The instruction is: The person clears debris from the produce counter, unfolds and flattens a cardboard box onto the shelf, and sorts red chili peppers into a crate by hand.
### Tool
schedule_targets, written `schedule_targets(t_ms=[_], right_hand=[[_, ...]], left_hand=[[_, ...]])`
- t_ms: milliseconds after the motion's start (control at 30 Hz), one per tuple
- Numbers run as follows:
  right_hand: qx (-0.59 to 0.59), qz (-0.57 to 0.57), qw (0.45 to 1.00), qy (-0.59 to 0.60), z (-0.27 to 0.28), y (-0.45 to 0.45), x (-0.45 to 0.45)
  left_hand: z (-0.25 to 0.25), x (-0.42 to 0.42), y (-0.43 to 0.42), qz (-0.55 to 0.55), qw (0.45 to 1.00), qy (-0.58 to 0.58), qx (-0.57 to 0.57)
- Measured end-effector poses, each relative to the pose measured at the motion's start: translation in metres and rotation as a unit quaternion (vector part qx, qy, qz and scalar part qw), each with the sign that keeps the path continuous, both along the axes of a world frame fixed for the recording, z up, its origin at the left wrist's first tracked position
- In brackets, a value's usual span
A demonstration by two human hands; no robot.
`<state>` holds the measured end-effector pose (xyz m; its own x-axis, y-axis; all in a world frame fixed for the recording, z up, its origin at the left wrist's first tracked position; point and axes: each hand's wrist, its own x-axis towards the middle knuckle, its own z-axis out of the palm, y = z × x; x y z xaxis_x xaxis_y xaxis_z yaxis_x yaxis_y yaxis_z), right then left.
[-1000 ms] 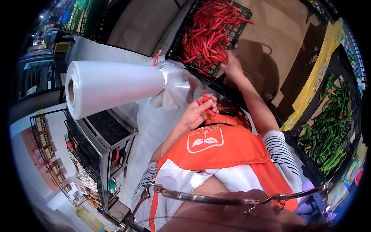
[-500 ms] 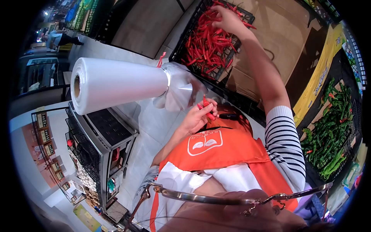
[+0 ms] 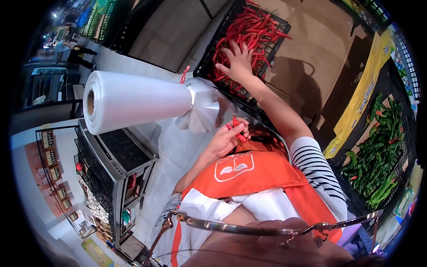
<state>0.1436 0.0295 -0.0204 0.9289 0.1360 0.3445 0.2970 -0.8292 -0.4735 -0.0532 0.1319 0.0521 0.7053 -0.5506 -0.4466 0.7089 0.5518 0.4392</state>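
My left hand [image 3: 227, 140], in front of the orange apron, is closed round a few red chili peppers [image 3: 236, 121] that poke out past its fingers. Over a black plastic crate [image 3: 279, 41], my right hand [image 3: 238, 61] is spread with the palm down on a heap of red chili peppers [image 3: 249, 29]. Its fingertips touch or hover just above the near part of the heap; I cannot tell which. No pepper shows in its fingers.
A large roll of clear plastic bags [image 3: 140, 100] juts out left of the crate, its loose end near my left hand. Brown cardboard [image 3: 304, 40] lies right of the crate. Green peppers [image 3: 378, 147] fill another crate at the right. Behind the roll stands a metal-edged rack [image 3: 120, 151].
My right hand has come from the far side of the pepper heap toward me and its fingers have spread. My left hand has stayed in place with its peppers.
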Motion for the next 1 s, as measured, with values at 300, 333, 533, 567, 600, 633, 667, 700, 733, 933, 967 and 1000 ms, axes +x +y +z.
schedule_targets(t_ms=[300, 333, 533, 567, 600, 633, 667, 700, 733, 933, 967, 1000], right_hand=[[-0.008, 0.048, 0.998, -0.034, -0.010, -0.004, -0.026], [-0.018, 0.059, 0.997, -0.037, -0.008, -0.007, -0.020], [-0.045, 0.042, 0.998, -0.023, 0.004, -0.030, 0.012], [-0.027, 0.038, 0.998, -0.042, -0.002, -0.036, 0.021], [-0.025, 0.024, 0.997, -0.075, -0.002, -0.040, 0.026], [-0.013, 0.031, 0.997, -0.071, -0.002, -0.045, 0.033], [-0.009, 0.035, 0.997, -0.071, -0.005, -0.050, 0.040], [-0.004, 0.038, 0.997, -0.073, -0.007, -0.055, 0.048], [0.011, 0.057, 0.996, -0.065, -0.002, -0.061, 0.053], [0.159, 0.040, 0.985, 0.059, 0.020, -0.075, 0.077], [0.195, 0.017, 0.971, 0.135, 0.027, -0.075, 0.080], [0.272, 0.008, 0.950, 0.151, 0.028, -0.076, 0.084]], left_hand=[[0.000, 0.000, -0.002, -0.003, 1.000, -0.005, -0.007], [0.002, -0.001, -0.002, -0.002, 1.000, -0.004, -0.002], [0.004, -0.009, 0.005, 0.020, 1.000, -0.005, 0.003], [0.003, -0.012, 0.007, 0.027, 1.000, -0.006, 0.001], [0.002, -0.013, 0.009, 0.032, 0.999, -0.009, -0.001], [0.001, -0.016, 0.011, 0.037, 0.999, -0.011, -0.005], [0.000, -0.018, 0.012, 0.039, 0.999, -0.015, -0.008], [0.000, -0.019, 0.013, 0.042, 0.999, -0.017, -0.009], [0.001, -0.021, 0.014, 0.044, 0.999, -0.019, -0.009], [0.001, -0.024, 0.014, 0.041, 0.999, -0.026, -0.019], [0.002, -0.023, 0.013, 0.039, 0.999, -0.027, -0.021], [0.003, -0.023, 0.013, 0.036, 0.999, -0.025, -0.022]])
